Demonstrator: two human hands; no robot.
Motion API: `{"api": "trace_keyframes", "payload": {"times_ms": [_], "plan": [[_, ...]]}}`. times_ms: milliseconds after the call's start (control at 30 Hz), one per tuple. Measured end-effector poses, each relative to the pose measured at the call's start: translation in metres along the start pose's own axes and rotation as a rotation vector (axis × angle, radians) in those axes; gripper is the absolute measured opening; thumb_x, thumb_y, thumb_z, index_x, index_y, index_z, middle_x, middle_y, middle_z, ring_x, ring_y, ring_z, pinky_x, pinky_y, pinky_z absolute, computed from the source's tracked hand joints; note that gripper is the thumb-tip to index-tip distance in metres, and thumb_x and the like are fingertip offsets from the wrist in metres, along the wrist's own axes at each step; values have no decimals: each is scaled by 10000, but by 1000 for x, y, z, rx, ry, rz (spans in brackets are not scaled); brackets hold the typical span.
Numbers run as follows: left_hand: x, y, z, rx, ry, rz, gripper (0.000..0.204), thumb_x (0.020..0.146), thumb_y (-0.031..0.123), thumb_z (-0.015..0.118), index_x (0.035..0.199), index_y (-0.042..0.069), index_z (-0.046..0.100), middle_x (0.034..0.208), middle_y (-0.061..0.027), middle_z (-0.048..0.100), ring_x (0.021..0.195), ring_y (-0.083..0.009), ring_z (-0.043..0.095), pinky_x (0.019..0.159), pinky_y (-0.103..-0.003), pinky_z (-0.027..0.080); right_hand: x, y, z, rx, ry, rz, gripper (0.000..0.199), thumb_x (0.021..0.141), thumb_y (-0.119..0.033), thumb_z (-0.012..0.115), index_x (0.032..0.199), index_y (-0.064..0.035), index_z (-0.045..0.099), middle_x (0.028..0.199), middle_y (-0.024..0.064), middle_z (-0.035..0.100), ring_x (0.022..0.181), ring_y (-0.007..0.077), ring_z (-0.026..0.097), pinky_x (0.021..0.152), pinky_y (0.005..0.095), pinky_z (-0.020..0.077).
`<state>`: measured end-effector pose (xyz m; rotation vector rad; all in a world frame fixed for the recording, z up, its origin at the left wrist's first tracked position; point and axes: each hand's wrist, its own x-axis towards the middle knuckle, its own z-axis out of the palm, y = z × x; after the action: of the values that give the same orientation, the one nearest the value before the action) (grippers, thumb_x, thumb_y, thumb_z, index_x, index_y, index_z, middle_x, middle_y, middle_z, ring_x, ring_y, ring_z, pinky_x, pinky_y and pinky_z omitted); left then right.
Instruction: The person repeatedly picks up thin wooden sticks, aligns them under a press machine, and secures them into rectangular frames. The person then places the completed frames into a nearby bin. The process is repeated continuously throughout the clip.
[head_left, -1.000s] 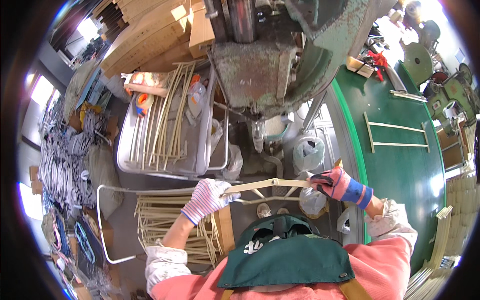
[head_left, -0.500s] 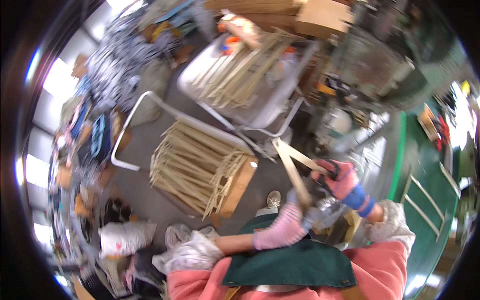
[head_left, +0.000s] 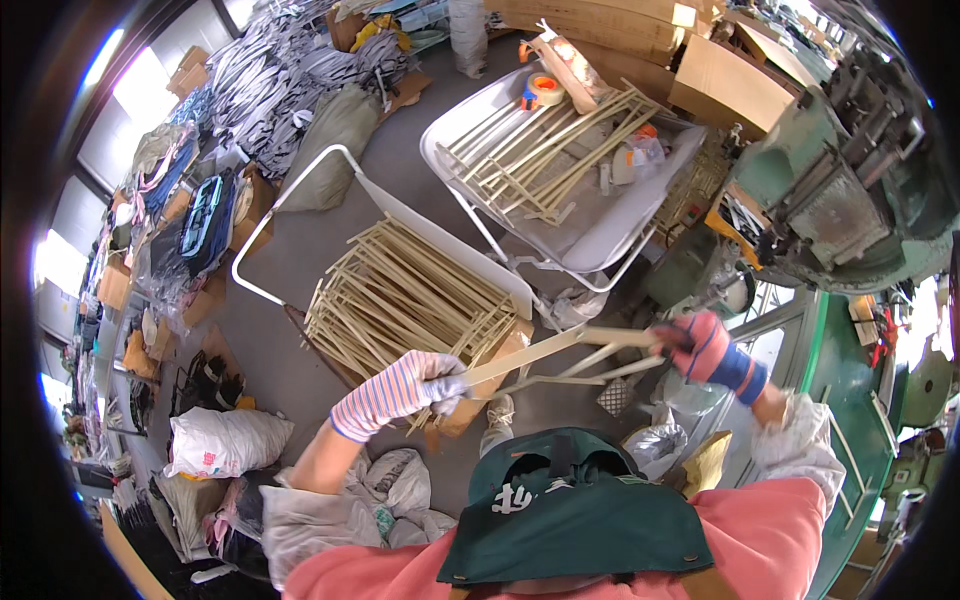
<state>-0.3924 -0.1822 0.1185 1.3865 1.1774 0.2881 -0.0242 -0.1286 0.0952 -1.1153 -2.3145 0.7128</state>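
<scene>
A frame of pale, flat strips (head_left: 530,357) stretches between my hands, its strips meeting at an angle. Closed on its left end is my left hand (head_left: 410,385), in a striped knit glove. My right hand (head_left: 700,348), gloved in pink and blue, grips the right end; its fingers are slightly blurred. Just beyond my left hand, a dense heap of similar pale strip frames (head_left: 410,300) lies on a low cart with a white tubular handle (head_left: 240,265).
Farther back, a white rimmed tray table (head_left: 450,180) carries more strips and a tape roll (head_left: 545,88). Green machinery (head_left: 840,190) stands at the right, beside a green worktop (head_left: 835,370). White sacks (head_left: 230,440) and piled goods fill the left. A cardboard box (head_left: 730,85) sits behind.
My left hand has swung out to the left, from near my body toward the heap. The frame has turned from upright and folded to spread out sideways between both hands.
</scene>
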Motion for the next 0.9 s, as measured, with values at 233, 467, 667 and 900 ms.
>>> {"api": "trace_keyframes", "payload": {"times_ms": [233, 467, 667, 900], "plan": [[17, -64, 8, 808, 537, 625, 383, 662, 384, 740, 594, 37, 592, 578, -140, 534, 717, -311, 571, 740, -388, 440, -20, -20, 10, -258, -118, -113, 294, 709, -237, 727, 893, -26, 635, 627, 111, 537, 517, 316, 532, 442, 380, 411], [22, -66, 5, 797, 220, 916, 301, 672, 252, 759, 715, 52, 537, 554, -62, 487, 583, -275, 532, 773, -404, 420, -79, -25, 12, -304, -113, -157, 376, 657, -284, 768, 898, -33, 627, 682, 83, 559, 506, 260, 556, 428, 345, 436], [50, -57, 60, 451, 111, 850, 226, 776, 239, 678, 811, 35, 587, 793, -132, 568, 811, -351, 555, 749, -434, 441, -118, 28, 6, -778, 370, 57, 387, 535, -84, 685, 917, -67, 631, 1008, 112, 588, 933, 314, 560, 786, 407, 493], [84, -26, 134, 353, 174, 877, 208, 788, 141, 630, 935, 5, 575, 808, -141, 595, 781, -322, 564, 771, -435, 420, -98, 30, 30, 486, 1297, 695, 394, 808, -59, 603, 1180, -64, 472, 1127, 142, 538, 965, 291, 592, 766, 391, 528]]}}
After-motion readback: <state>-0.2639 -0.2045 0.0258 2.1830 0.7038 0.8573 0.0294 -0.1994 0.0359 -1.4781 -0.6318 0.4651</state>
